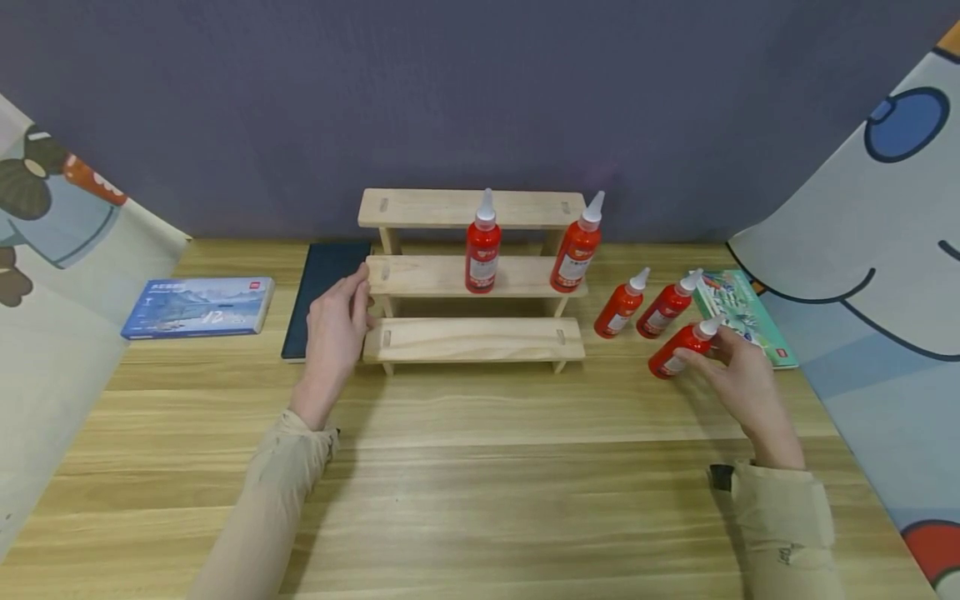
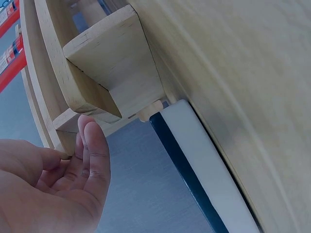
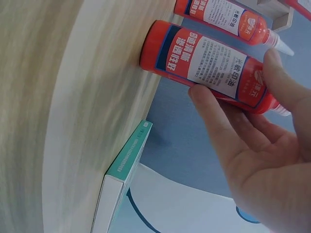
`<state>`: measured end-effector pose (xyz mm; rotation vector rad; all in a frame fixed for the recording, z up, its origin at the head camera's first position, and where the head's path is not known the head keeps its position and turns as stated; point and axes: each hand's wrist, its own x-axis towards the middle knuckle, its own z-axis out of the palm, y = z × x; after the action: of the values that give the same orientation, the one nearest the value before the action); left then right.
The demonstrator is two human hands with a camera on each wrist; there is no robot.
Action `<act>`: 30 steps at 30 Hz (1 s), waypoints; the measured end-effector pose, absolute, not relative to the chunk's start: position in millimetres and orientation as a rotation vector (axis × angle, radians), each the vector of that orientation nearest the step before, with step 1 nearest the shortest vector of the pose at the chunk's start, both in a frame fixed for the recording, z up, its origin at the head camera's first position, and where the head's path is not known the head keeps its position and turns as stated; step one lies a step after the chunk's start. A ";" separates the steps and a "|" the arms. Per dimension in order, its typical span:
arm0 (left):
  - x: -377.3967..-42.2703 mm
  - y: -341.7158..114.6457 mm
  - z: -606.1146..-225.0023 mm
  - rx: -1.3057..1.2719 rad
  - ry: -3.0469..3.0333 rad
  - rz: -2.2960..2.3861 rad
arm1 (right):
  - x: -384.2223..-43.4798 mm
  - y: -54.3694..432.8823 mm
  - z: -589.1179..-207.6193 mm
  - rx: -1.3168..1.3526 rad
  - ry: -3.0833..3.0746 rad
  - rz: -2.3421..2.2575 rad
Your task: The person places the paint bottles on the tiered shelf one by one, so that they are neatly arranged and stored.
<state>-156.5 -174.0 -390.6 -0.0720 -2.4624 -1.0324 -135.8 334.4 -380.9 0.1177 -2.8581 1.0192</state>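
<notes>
Dark slate-grey partition [image 1: 480, 100] closes off the far side; wood-grain surface [image 1: 495, 508] fills the rest, cartoon-printed panels left [image 1: 67, 217] and right [image 1: 862, 275].

Three-tier wooden rack [image 1: 472, 340] sits far-centre, against or just in front of the partition. Stepped tiers presumably keep a rear row visible over a front one.

Navy-covered box [image 1: 322, 271] lies flat left of the rack, partly behind the left hand. Blue box [image 1: 197, 307] further left, green box [image 1: 750, 308] far right; both lie flat, probably parked out of the way.

Left hand [image 1: 335, 325]: thumb and bent fingers lightly pinch the rack's left end around the middle tier. Reads as steadying it.

Right hand [image 1: 742, 379]: closed only to bottle width, thumb one side, fingers the other, near the shoulder of the held red bottle [image 1: 678, 343], on the right. High grip likely keeps the base free for setting down. Can't tell if that base touches the surface.

Two more red bottles [image 1: 482, 254] [image 1: 576, 254] stand on the middle tier, one right of centre, one at the right end. Loose pair [image 1: 618, 310] [image 1: 663, 310] stands right of the rack, near the green box.

Label in hand reads 光敏印油 (photosensitive stamp ink) plus 印迹清晰 (clear impression); brand ends in 元, first character unsure. Blue box shows "12", mountain art, small red logo; green has a similar logo, fine print too small.
</notes>
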 end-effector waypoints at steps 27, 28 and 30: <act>-156.6 -174.4 -391.1 -0.082 -2.453 -1.034 | -130.6 327.0 -370.0 0.082 -2.808 1.006; -156.6 -174.5 -391.1 -0.081 -2.452 -1.037 | -130.4 326.6 -369.0 0.088 -2.803 1.004; -156.5 -174.7 -391.3 -0.082 -2.449 -1.042 | -130.0 325.5 -366.6 0.096 -2.798 0.999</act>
<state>-156.5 -174.7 -391.3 -0.0822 -2.4492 -1.0420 -130.0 325.5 -366.6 0.0964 -2.7978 0.9990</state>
